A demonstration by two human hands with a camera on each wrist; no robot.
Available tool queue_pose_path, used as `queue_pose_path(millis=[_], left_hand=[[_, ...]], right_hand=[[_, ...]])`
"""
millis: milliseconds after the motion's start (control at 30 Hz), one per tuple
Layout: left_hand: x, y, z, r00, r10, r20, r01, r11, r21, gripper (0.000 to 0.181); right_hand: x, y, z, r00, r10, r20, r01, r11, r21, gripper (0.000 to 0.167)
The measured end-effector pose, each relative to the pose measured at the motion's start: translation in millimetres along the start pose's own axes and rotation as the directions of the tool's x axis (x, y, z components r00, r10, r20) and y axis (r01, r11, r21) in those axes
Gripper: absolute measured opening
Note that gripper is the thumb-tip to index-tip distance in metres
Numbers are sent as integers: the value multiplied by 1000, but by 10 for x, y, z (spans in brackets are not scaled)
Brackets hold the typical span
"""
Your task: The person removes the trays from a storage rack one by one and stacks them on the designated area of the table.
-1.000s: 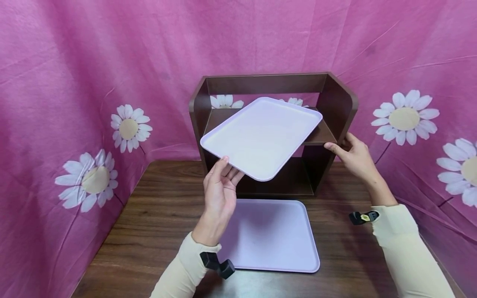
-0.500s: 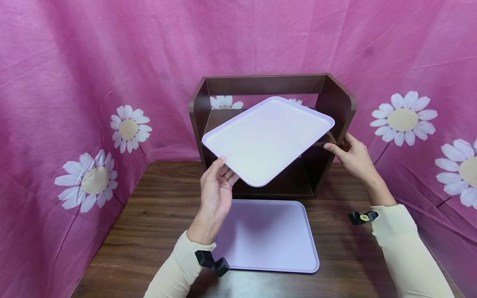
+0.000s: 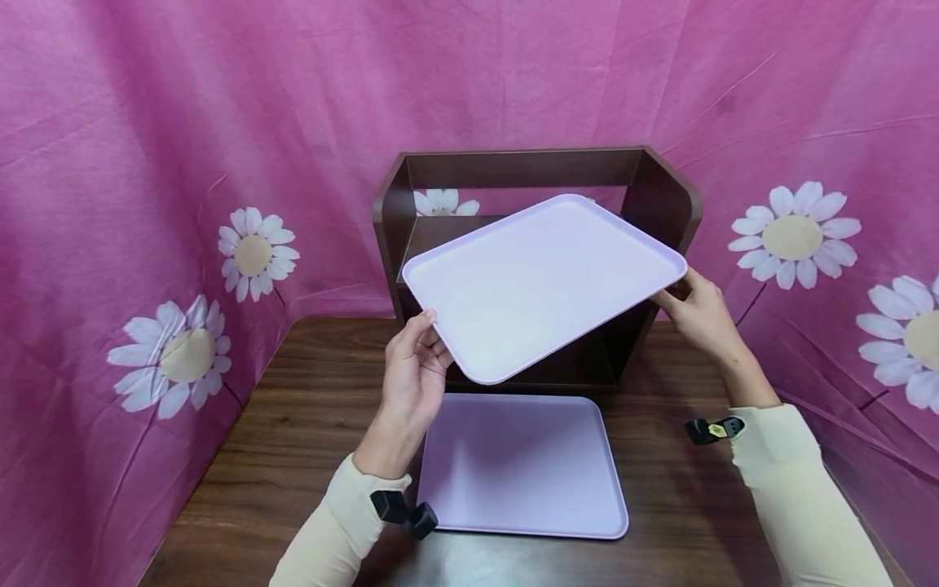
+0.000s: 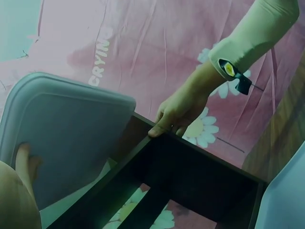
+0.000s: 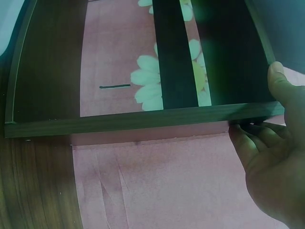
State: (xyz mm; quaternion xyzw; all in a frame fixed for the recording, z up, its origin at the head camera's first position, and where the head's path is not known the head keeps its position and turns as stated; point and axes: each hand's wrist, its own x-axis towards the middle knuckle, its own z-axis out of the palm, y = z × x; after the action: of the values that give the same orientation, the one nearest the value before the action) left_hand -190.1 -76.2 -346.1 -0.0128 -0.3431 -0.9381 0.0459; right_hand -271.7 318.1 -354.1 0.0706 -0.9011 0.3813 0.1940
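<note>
A pale lilac rectangular tray [image 3: 543,285] is held up, tilted, in front of the brown shelf unit [image 3: 524,168]. My left hand [image 3: 409,383] grips its near left edge, thumb on the rim and fingers beneath. The left wrist view shows the tray's underside [image 4: 76,138]. On the unit's right side panel [image 5: 143,121], my right hand [image 5: 267,157] holds the edge between thumb and fingers. In the head view the tray's right corner overlaps part of my right hand [image 3: 700,318]. The tray hides much of the middle shelf.
A second lilac tray [image 3: 521,469] lies flat on the wooden table [image 3: 293,456], just before the shelf unit. Pink cloth [image 3: 330,98] with white daisies hangs behind and at both sides.
The held tray has swung to the right and towards me, its far right corner now over my right hand. My left hand has shifted slightly left; the right hand stays put.
</note>
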Motion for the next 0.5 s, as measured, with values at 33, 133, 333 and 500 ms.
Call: queue_pose_path(millis=[33,133,333,500], left_hand=[[0,9,-5,1000,-4,0,4,1000,1,23],[3,35,-18,1000,-8,0,8,1000,4,24],[15,81,-41,1000,-12,7,12,1000,-3,27],[36,114,-79,998,-49,30,49,999,-1,27]], right_hand=[[-1,-1,3,1000,-1,-7,1,1000,-10,46],[-9,0,2,1000,-5,-27,3,999,-43,40],[-20,52,1,998,-26,-60,24,999,-30,34],[-34,107,4,994,-82,-78,86,996,40,38]])
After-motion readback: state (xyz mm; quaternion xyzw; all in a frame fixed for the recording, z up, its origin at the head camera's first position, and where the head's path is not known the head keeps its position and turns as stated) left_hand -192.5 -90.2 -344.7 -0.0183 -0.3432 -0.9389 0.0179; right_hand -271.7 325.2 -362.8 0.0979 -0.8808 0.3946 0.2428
